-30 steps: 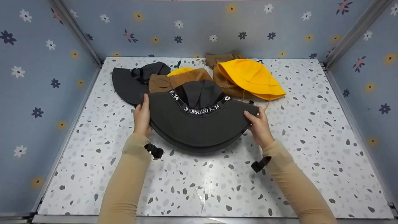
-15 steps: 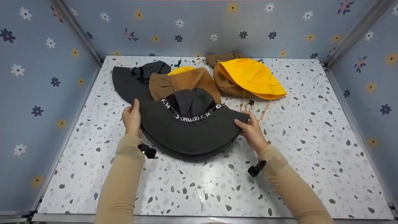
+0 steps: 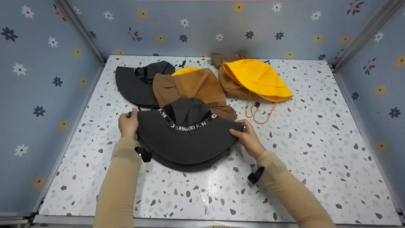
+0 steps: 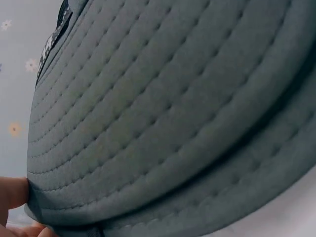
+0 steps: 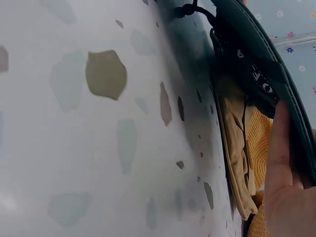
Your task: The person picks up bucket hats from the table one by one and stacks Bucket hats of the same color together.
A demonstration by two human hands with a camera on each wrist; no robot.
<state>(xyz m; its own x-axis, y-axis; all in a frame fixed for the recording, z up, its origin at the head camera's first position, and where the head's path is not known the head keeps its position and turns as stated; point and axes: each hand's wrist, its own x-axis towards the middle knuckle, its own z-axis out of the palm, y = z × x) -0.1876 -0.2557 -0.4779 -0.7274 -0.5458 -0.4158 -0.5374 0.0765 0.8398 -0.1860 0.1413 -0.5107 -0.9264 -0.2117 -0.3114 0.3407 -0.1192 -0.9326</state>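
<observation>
Held dark hat point(image 3: 187, 139): between my grips, hiding part of the brown hat point(image 3: 201, 84) just beyond
Left grip point(image 3: 128, 125): pinching the brim point(image 3: 158, 137) at its left end
Right grip point(image 3: 249, 138): pinching its right end
Long axis: grip to grip, right end slightly nearer me
Nearer hand: neither; both touch it

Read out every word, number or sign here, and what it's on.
"F-14": left part of the black band on the held dark gray hat.
"TORNADO F-14": middle of that band; its first letter is indistinct.
Round white emblem: band's right end, too small to make out.
Right wrist view: "O" and "F" on a dark strip; rest blurred.
Left wrist view: band lettering too slanted to read.
</observation>
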